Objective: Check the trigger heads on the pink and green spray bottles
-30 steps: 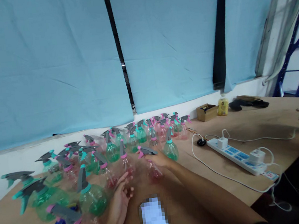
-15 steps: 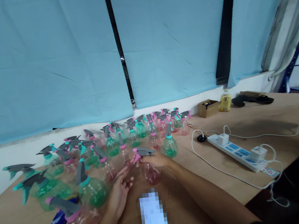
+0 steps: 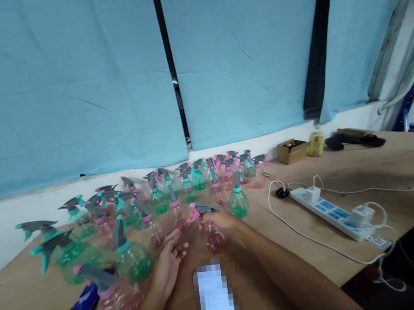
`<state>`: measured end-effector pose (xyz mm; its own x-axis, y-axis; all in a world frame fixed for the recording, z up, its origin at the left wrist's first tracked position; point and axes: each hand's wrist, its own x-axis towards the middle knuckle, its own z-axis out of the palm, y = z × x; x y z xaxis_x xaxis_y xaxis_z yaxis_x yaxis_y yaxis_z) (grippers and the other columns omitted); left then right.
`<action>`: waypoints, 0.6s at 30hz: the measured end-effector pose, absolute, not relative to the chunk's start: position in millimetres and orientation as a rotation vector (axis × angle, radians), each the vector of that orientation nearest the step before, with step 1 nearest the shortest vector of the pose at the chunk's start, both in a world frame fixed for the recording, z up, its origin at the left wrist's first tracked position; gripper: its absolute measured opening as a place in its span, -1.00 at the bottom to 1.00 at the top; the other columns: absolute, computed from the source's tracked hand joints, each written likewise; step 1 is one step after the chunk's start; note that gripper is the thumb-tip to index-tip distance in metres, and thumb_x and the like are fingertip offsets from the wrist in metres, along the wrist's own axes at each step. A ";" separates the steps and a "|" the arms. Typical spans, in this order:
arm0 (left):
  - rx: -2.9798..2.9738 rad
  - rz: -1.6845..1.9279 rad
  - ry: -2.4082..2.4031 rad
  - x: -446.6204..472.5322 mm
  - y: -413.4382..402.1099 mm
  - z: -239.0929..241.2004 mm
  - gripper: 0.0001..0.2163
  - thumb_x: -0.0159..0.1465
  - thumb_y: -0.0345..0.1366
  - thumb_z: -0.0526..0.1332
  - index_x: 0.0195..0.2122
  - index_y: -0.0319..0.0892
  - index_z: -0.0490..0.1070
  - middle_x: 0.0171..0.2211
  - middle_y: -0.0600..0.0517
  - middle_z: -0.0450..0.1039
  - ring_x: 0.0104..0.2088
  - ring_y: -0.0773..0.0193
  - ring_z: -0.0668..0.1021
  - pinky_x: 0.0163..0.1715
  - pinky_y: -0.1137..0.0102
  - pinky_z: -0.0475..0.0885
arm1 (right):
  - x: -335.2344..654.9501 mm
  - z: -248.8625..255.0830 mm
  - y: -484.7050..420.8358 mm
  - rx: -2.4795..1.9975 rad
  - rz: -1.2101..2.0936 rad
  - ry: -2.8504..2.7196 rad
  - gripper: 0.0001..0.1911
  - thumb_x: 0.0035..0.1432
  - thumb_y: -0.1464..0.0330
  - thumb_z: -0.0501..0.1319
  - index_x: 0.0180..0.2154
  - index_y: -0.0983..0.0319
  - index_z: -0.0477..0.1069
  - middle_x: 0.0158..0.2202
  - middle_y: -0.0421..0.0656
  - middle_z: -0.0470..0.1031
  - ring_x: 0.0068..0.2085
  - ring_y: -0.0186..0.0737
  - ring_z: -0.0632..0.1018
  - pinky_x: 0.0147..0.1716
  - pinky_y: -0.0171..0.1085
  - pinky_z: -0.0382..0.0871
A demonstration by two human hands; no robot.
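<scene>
My right hand (image 3: 221, 218) is closed round the neck of a pink spray bottle (image 3: 215, 238), just under its grey and pink trigger head (image 3: 205, 207). The bottle is upright at the front of the group, and I cannot tell whether its base touches the table. To its left, my left hand (image 3: 171, 257) is held palm inward with fingers apart and nothing in it. A green spray bottle (image 3: 132, 262) stands left of that hand, and another green spray bottle (image 3: 238, 204) stands just behind my right hand. A pixelated patch, perhaps a phone (image 3: 217, 292), is in front of me.
Several more pink and green spray bottles (image 3: 159, 199) crowd the left and back. A blue packet (image 3: 85, 302) lies front left. On the right are a power strip (image 3: 331, 213) with white cables, a black disc (image 3: 282, 193), a cardboard box (image 3: 292, 152) and a yellow drink bottle (image 3: 315, 142).
The view has turned slightly left, so everything sits a little further right. Another person's hand at the right edge has gone out of view. My grip looks the same.
</scene>
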<state>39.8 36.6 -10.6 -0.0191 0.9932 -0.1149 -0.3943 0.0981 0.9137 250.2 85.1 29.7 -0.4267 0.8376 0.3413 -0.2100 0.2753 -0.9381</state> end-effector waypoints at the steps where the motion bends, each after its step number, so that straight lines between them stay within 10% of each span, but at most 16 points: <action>1: 0.819 1.325 0.981 39.2 36.9 -11.8 -0.72 0.22 -0.32 0.22 -0.03 -0.12 0.47 0.25 -0.09 0.29 -0.30 0.31 0.56 -0.37 0.42 0.41 | 250.1 29.8 84.7 -0.605 1.340 -1.567 -0.80 -0.15 0.43 0.15 -0.41 0.22 0.51 -0.55 -0.26 0.47 -0.48 -0.31 0.47 -0.46 -0.35 0.28; 14: 0.800 1.329 0.992 38.3 36.2 -12.3 -0.71 0.18 -0.30 0.25 -0.05 -0.12 0.47 0.21 -0.07 0.32 -0.30 0.31 0.56 -0.35 0.40 0.40 | 249.5 30.0 82.6 -0.606 1.312 -1.567 -0.86 -0.14 0.43 0.14 -0.50 0.24 0.48 -0.54 -0.23 0.49 -0.49 -0.33 0.46 -0.46 -0.36 0.26; 18: 0.778 1.351 0.983 37.0 39.0 -17.2 -0.72 0.12 -0.27 0.30 -0.11 -0.15 0.47 -0.11 -0.03 0.49 -0.40 0.36 0.51 -0.43 0.44 0.35 | 248.8 34.7 78.1 -0.545 1.340 -1.512 -0.85 -0.16 0.42 0.13 -0.49 0.23 0.47 -0.50 -0.22 0.50 -0.48 -0.30 0.46 -0.43 -0.33 0.31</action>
<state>37.0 39.0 -17.2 -0.0429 0.9917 -0.1209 -0.4205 0.0918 0.9026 248.8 78.1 34.7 -0.3969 0.8369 0.3769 -0.2732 0.2843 -0.9190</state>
